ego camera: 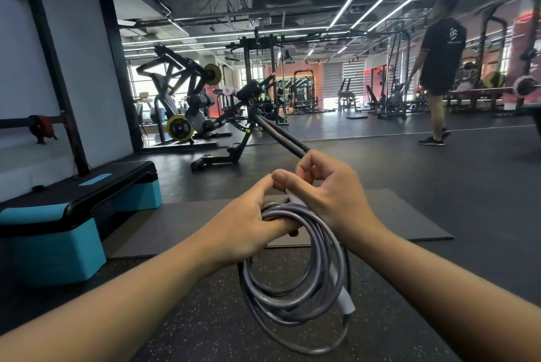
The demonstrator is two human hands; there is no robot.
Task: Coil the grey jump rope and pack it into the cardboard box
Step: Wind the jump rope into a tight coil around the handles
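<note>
The grey jump rope (292,297) hangs in several loops in front of me, above the speckled floor. My left hand (248,224) grips the top of the coil. My right hand (328,191) is closed on a white handle (295,199) at the top of the coil, just right of my left hand. The other white handle (344,300) dangles along the right side of the loops. No cardboard box is in view.
A grey floor mat (404,221) lies just beyond my hands. A black and teal step platform (76,215) stands at the left. A black bench machine (248,127) is ahead, with gym machines behind. A person (439,68) walks at the right.
</note>
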